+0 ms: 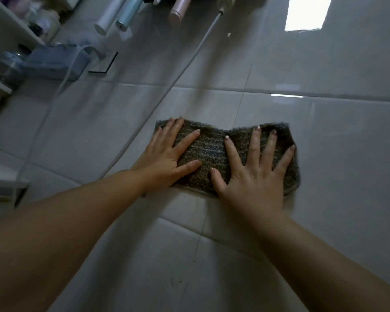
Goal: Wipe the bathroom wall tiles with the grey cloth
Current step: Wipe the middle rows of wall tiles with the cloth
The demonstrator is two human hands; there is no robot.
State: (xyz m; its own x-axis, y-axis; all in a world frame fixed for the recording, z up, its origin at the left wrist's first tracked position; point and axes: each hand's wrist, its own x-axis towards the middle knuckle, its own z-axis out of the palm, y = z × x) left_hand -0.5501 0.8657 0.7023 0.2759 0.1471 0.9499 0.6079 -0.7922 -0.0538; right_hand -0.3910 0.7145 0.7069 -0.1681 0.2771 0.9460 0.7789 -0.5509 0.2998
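- Cloth (214, 152): grey and ribbed, spread flat against the glossy tiles (336, 158). It lies across a grout line, and its upper edge dips in the middle.
- Left hand (167, 158) lies flat on the cloth's left end with fingers straight and spread. It presses and grips nothing, and its outer side reaches the cloth's left edge.
- Right hand (254, 174) lies flat on the right end with fingers fanned out, also pressing without holding. Its thumb points toward the left thumb, and a bare strip of cloth shows between the two hands.
- Slipping: only palm pressure pins the cloth, and the tiles look slick. If that pressure eases during a stroke, the cloth could slide out from under a palm or drop down the wall.
- Bunching: if the hands travel at different speeds, the middle would likely ruck up where the edge already dips. That would leave a band of tile unwiped.
- Cord (189, 61): it slants down the wall and ends up just beside the left hand. A leftward stroke could catch it and tug whatever it hangs from, though the frame does not show clearly what that is.
- Tubes (126, 14) hang near the top edge, and a shelf (7, 25) of jars stands at the far left. A long sweep up or to the left might knock them.
- Specks (173, 282): faint dark marks sit on the tile below the hands. They will probably be missed if the strokes stay at this height.
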